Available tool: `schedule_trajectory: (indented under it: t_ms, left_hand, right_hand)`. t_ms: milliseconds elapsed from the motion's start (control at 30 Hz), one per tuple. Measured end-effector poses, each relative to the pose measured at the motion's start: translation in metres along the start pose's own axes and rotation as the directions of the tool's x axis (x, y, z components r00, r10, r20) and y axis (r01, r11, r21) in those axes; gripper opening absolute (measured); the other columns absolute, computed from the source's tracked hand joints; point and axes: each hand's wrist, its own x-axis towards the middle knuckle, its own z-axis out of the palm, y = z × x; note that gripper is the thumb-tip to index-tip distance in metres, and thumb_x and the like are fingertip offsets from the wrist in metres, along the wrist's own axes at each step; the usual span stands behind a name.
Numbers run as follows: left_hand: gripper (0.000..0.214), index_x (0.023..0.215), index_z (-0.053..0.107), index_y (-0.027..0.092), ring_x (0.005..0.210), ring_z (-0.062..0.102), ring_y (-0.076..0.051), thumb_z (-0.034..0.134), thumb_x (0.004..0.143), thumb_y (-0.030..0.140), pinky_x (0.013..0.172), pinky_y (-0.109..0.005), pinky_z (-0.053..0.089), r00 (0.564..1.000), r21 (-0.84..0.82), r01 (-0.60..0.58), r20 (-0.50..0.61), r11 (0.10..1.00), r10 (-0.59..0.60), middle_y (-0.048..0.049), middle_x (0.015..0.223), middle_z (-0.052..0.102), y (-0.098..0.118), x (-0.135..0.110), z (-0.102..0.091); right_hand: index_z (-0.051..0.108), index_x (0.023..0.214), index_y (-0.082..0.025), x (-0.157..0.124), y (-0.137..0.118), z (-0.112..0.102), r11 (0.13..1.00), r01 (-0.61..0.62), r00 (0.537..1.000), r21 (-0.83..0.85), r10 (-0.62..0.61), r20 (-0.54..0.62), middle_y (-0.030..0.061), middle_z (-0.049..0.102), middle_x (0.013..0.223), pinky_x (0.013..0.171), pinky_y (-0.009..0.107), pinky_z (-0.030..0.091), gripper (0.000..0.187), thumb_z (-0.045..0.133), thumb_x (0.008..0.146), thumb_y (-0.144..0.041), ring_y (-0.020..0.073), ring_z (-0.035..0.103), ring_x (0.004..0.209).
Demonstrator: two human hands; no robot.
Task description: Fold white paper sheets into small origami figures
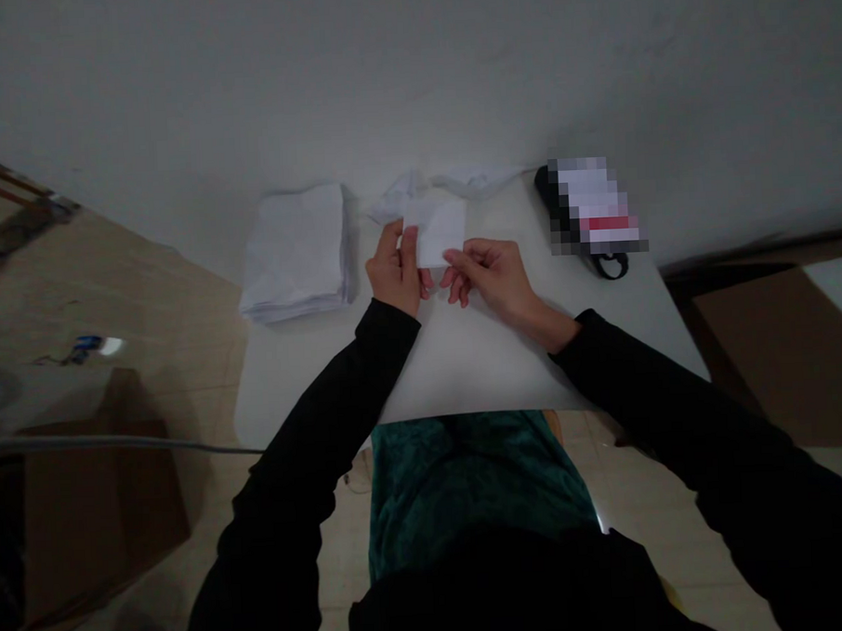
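- Folded white sheet [437, 231] gripped between left hand [395, 268] and right hand [489, 280]
- Hands close together, both clamped on its lower edge
- Stack of white sheets [296, 251] beside left hand on white table [465, 369]

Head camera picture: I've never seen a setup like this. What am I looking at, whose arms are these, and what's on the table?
There is no machine here. This single picture comes from a camera worn on a person's head, looking forward and down, so the arms in black sleeves are the wearer's own. The left hand grips a small folded white piece, paper or thin cloth, and the right hand has its fingertips at that piece's lower edge. On the white table lie a stack of folded white sheets, loose crumpled white material beyond the hands, and a black item partly covered by a pixelated blur.
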Motion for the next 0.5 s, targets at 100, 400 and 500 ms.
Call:
schedule_trajectory:
  t_ms: [100, 400, 500]
  left_hand:
    - [0.047, 0.131, 0.047, 0.025, 0.032, 0.046, -0.007, 0.044, 0.098, 0.058, 0.035, -0.017, 0.035, 0.996, -0.041, 0.023, 0.089, 0.999, -0.019, 0.0086, 0.053, 0.054, 0.007, -0.001, 0.002]
    - [0.08, 0.151, 0.024, 0.035, 0.057, 0.063, -0.007, 0.069, 0.085, 0.026, 0.052, -0.02, 0.058, 0.964, -0.113, 0.06, 0.263, 0.992, -0.028, 0.0033, 0.089, 0.064, 0.043, -0.037, -0.038]
    - [0.043, 0.126, 0.058, 0.025, 0.07, 0.069, -0.009, 0.07, 0.085, 0.031, 0.061, -0.021, 0.061, 0.922, -0.088, 0.129, 0.377, 0.988, -0.086, -0.0044, 0.109, 0.066, 0.039, -0.063, -0.048]
  right_hand:
    - [0.057, 0.062, -0.019, 0.002, -0.003, -0.005, 0.996, 0.086, 0.99, -0.036, -0.089, -0.107, -0.0022, 0.062, 0.054, 0.034, 0.019, 0.039, 0.045, 0.074, 0.078, -0.056, 0.0071, 0.054, 0.039]
    - [0.057, 0.059, -0.017, -0.016, -0.029, -0.032, 0.982, -0.022, 0.972, -0.188, 0.065, 0.225, -0.0032, 0.058, 0.048, 0.032, 0.018, 0.035, 0.042, 0.074, 0.082, -0.047, 0.0044, 0.045, 0.034]
    - [0.063, 0.07, -0.016, -0.021, -0.023, -0.03, 0.984, -0.112, 0.931, -0.141, 0.153, 0.33, 0.0014, 0.068, 0.061, 0.039, 0.02, 0.049, 0.033, 0.079, 0.077, -0.044, 0.0102, 0.062, 0.048]
